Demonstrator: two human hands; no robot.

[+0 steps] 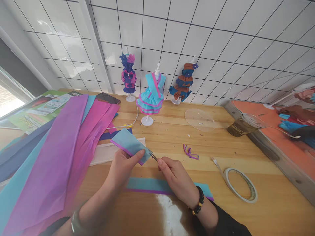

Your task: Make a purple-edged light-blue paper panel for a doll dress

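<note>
Between the thumb and fingers of my left hand (125,165) is a light-blue crepe paper strip (129,141) with a purple edge, tilted above the table. My right hand (176,175) is closed around small scissors (152,155), whose blades meet the strip's right end; the handles are hidden in my fingers. Beneath my right hand lies a longer blue strip with a purple border (150,185), partly covered by the hand. Past the held strip stands a doll-sized form in a blue and pink ruffled dress (150,95).
Purple, pink and blue paper sheets (54,147) cover the left side. Two more dressed forms, one navy (128,77) and one brown-blue (183,83), stand by the tiled wall. To the right are a tape roll (241,185), purple scraps (189,152) and a lidded cup (242,125).
</note>
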